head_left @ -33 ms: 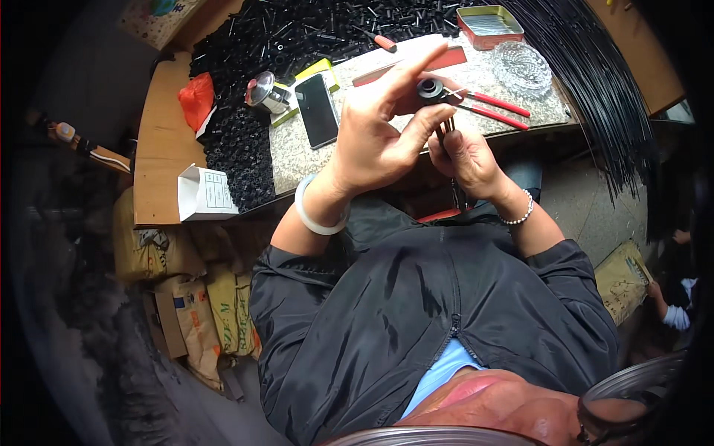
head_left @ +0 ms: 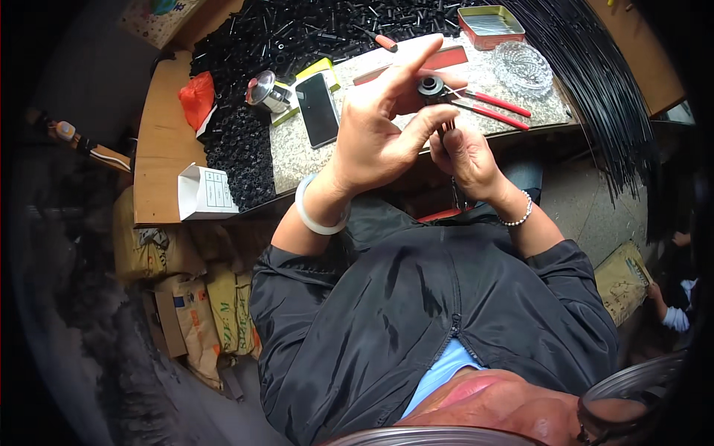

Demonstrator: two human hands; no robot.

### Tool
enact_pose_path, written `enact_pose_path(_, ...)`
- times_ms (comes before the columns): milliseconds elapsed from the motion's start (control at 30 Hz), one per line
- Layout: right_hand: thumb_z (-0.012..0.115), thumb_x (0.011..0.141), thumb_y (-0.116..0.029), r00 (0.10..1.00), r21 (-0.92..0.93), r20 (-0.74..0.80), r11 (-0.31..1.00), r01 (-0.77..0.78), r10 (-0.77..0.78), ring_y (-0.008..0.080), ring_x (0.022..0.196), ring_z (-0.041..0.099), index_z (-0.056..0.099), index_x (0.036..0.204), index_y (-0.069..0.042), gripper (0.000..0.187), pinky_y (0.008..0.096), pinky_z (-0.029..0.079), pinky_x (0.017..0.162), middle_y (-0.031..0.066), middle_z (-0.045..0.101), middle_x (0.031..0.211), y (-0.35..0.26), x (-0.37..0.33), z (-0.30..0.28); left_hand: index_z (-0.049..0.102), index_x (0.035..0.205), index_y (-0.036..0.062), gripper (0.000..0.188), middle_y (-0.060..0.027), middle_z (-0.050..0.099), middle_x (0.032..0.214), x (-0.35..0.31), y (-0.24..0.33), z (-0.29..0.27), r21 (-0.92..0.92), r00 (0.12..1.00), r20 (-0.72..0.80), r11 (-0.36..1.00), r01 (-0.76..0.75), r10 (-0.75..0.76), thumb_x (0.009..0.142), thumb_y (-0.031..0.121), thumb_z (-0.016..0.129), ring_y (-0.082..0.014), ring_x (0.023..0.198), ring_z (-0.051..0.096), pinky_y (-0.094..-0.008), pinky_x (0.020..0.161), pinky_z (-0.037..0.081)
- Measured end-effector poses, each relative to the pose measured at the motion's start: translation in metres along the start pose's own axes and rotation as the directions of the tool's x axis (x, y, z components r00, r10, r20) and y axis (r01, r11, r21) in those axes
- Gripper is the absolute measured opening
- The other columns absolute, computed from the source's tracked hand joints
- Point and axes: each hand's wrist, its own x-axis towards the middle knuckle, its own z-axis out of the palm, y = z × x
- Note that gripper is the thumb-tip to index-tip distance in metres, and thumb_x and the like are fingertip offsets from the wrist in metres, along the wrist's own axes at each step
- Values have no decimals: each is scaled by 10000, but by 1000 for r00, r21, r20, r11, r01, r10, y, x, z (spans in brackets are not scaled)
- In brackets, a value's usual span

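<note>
Both hands (head_left: 416,137) unmoved — black ring (head_left: 431,87) still pinched.

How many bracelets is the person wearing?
2. A thick white bangle sits on the wrist of the left hand, and a thin beaded bracelet on the wrist of the right hand. The sleeves could hide more.

Small black ring-shaped part (head_left: 431,86), round with a central hole, held raised above the granite worktop edge, pinched at fingertips, just beside red-handled pliers (head_left: 487,106)
</note>
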Motion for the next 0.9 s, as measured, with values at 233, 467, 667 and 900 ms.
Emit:
enact_pose_path(233, 451, 929, -229, 906, -458, -282, 874, 162, -316, 382, 640, 540, 488, 996, -20, 222, 404, 426, 577, 187, 544, 726, -4, 8, 23, 397, 1265, -78, 479, -165, 576, 1050, -2, -2, -5, 163, 999, 11, 985, -51, 50, 819, -65, 570, -216, 962, 599, -288, 833, 496)
enact_pose_path(467, 485, 895, -121, 907, -498, -224, 842, 207, -356, 445, 680, 550, 467, 990, -16, 143, 444, 431, 537, 225, 560, 773, 4, 10, 25, 298, 1319, -65, 614, -149, 628, 1009, -7, 0, 14, 283, 940, -251, 946, -156, 230, 792, 17, 602, -208, 872, 648, -282, 776, 506)
enact_pose_path(667, 508, 871, -73, 975, -242, -33, 948, 206, -220, 366, 1015, 548, 433, 1209, 4, 355, 376, 427, 861, 217, 574, 1022, 1, 5, 25, 607, 998, -80, 364, -98, 635, 806, -23, -24, 11, -192, 957, -5, 940, 284, -290, 946, 247, 457, -128, 745, 592, -249, 718, 470)
enact_pose_path(900, 635, 799, -316, 870, -788, -82, 566, 242, -487, 276, 1079, 461, 470, 1216, -16, 540, 362, 369, 895, 148, 503, 1204, -48, 9, -3, 625, 956, -49, 181, -27, 527, 577, -34, -28, 22, 108, 914, -363, 966, 235, -182, 896, 77, 509, -53, 516, 430, -229, 458, 354)
